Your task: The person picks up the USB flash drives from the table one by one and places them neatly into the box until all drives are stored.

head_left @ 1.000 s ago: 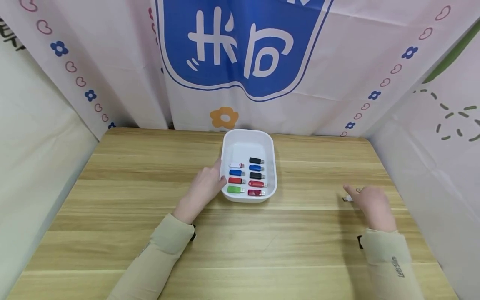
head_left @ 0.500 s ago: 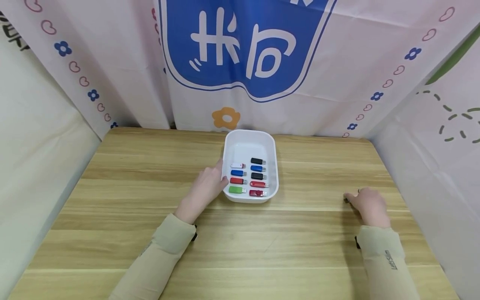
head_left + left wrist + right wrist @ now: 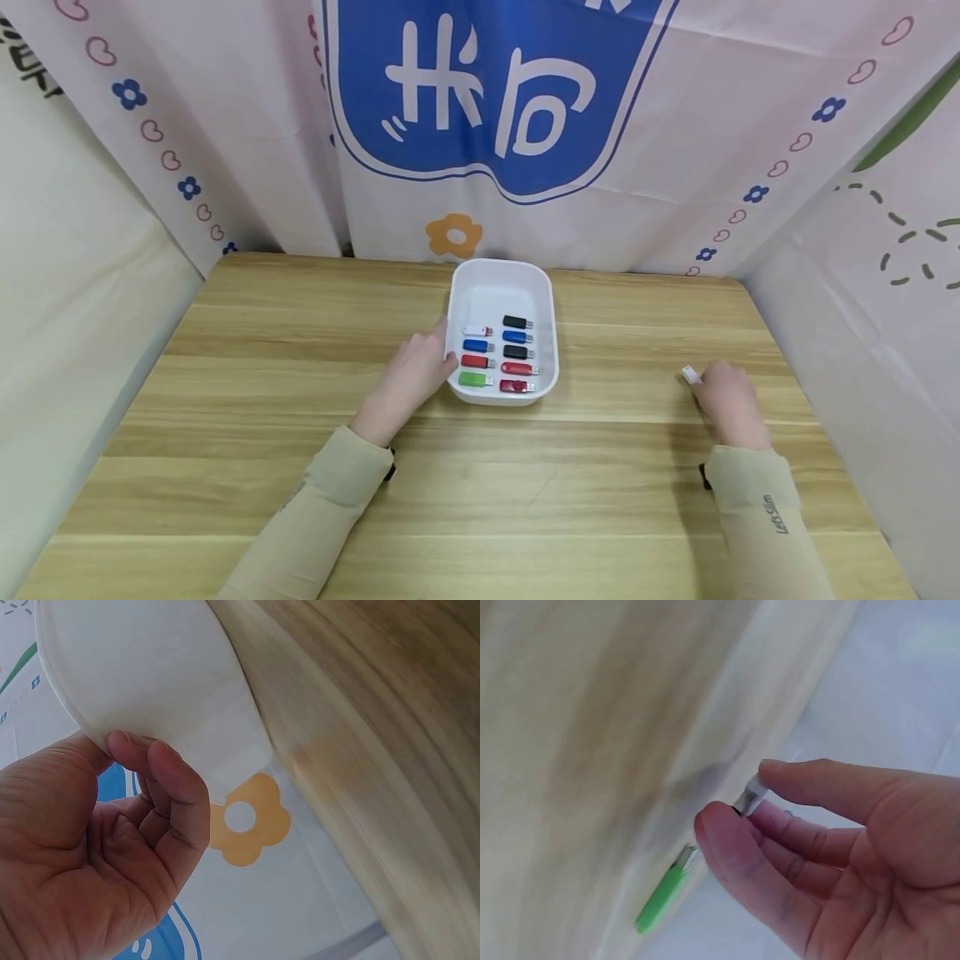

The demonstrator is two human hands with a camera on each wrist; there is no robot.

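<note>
A white plastic tray [image 3: 498, 298] stands at the back middle of the table, several USB sticks lying in two columns inside it. My left hand [image 3: 408, 379] holds the tray's left rim; in the left wrist view its thumb and fingertips pinch the wall [image 3: 150, 675] of the tray. Over the right part of the table, my right hand [image 3: 731, 404] pinches a white USB stick [image 3: 691, 375] between thumb and finger. The right wrist view shows the stick's metal end [image 3: 751, 796] at the fingertips. A green USB stick [image 3: 664, 896] lies on the table beyond them, hidden in the head view.
In the tray, the left column holds a white, a blue [image 3: 478, 345], a red and a green stick [image 3: 474, 379]. Black, blue and red ones make up the right column. A printed cloth [image 3: 637, 217] hangs behind the wooden table [image 3: 585, 500], and pale cloth flanks it.
My right hand has picked up the white USB stick from the table, turned it and moved slightly left. The left hand has stayed at the tray's rim.
</note>
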